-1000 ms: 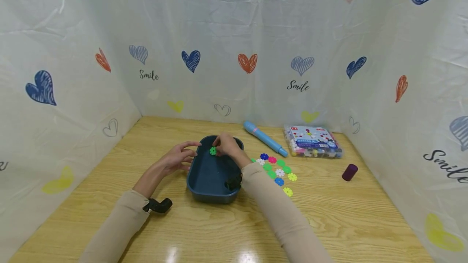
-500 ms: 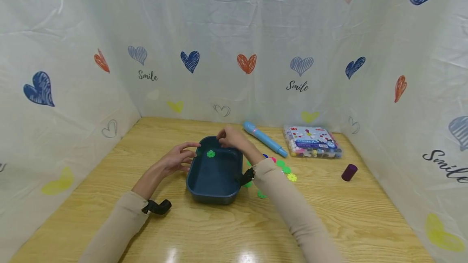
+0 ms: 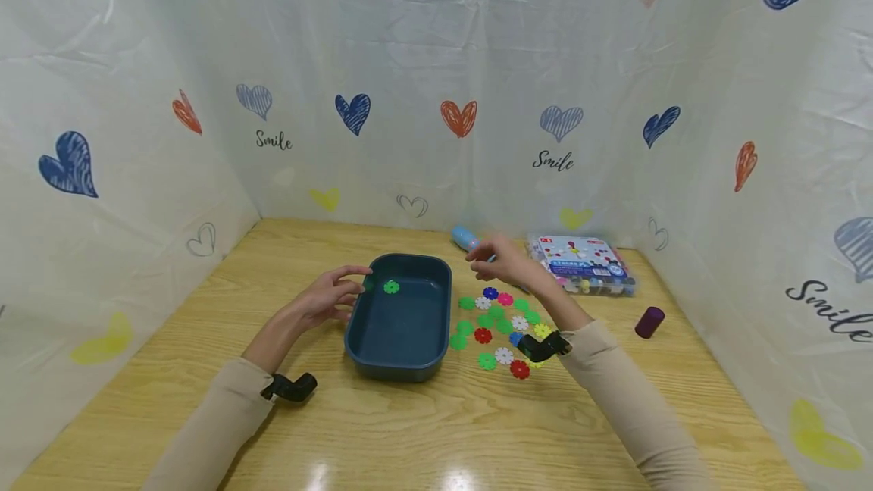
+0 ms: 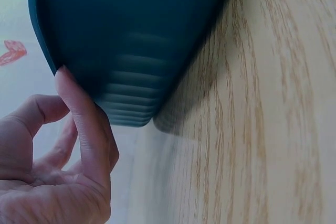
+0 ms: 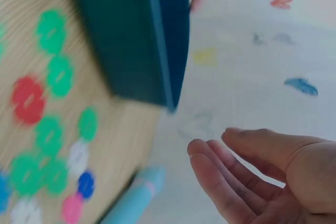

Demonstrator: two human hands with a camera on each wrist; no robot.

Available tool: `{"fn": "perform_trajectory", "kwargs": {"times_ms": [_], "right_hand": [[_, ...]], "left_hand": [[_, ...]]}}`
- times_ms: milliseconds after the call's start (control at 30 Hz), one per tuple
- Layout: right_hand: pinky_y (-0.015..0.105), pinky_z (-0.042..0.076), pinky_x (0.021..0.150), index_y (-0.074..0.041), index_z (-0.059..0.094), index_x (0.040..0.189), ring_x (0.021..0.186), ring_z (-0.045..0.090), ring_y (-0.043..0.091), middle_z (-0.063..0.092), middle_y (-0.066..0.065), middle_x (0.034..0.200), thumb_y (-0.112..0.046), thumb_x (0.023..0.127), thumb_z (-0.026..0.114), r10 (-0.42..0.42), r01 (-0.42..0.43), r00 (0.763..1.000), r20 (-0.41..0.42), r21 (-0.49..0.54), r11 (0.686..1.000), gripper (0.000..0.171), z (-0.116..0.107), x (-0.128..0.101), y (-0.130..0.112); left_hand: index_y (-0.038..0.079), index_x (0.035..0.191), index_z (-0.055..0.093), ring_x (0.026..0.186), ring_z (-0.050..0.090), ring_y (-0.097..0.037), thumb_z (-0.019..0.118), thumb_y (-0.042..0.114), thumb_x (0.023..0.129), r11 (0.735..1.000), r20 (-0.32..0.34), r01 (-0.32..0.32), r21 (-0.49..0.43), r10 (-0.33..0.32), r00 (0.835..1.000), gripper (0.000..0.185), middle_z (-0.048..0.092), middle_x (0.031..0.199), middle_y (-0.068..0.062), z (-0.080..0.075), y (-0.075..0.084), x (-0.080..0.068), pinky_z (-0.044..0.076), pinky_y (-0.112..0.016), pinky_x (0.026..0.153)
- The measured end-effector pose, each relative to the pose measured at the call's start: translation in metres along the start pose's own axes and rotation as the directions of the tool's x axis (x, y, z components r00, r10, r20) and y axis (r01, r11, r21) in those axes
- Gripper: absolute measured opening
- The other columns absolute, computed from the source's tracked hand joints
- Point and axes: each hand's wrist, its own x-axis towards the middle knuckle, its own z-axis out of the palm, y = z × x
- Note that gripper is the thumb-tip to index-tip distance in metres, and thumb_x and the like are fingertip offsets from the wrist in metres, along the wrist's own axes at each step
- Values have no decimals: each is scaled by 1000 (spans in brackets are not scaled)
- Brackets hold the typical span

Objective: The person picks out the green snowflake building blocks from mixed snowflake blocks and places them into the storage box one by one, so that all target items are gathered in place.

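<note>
One green flake [image 3: 391, 287] in tray [image 3: 382, 354], seemingly.

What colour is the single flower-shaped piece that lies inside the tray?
The flower piece in the dark blue tray is green, clearest in the head view.

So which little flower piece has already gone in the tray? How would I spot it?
Find the dark blue tray in the middle of the wooden table. A single green flower disc lies inside near its far rim, beside the left hand. Every other flower disc lies scattered on the table to the tray's right.
</note>
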Motion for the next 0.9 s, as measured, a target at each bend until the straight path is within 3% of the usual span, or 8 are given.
{"fn": "perform_trajectory", "kwargs": {"times_ms": [200,400,533,733,900], "right_hand": [[39,59,74,3,66,116,87,71,33,70,20,100,-8,96,61,15,-17,1000,-15,-85,996,24,-16,-36,39],[44,59,74,6,66,114,87,69,36,69,18,98,-9,95,63,67,-69,998,-22,-115,991,25,-17,-61,75],[39,59,69,6,67,112,82,68,29,69,15,93,-11,93,65,93,-99,995,-41,-163,982,25,-15,-68,92],[27,52,66,3,70,105,79,61,16,69,10,89,-10,90,69,59,-75,996,-74,-243,967,20,-12,-70,110],[26,53,67,5,70,102,77,62,15,70,10,87,-9,87,73,51,-65,996,-68,-211,975,21,-9,-68,125]], "left_hand": [[14,148,37,77,63,-14,49,16,103,1000,-12,5,5,-4,1000,47,58,109,-10,1,1,0,55,-28,59],[14,148,37,77,63,-14,49,16,103,1000,-3,7,-7,-7,1000,47,58,107,-11,1,-1,1,56,-27,58],[15,147,39,75,64,-13,50,16,102,1000,-4,10,-12,-10,1000,46,60,103,-7,0,-2,1,56,-27,58],[15,147,39,75,65,-13,50,16,102,1000,-5,5,-14,-6,1000,46,61,102,-7,0,-1,1,57,-28,58],[14,148,38,74,65,-13,51,16,102,1000,1,4,-24,-4,1000,47,61,100,-5,1,0,-1,56,-28,57]]}}
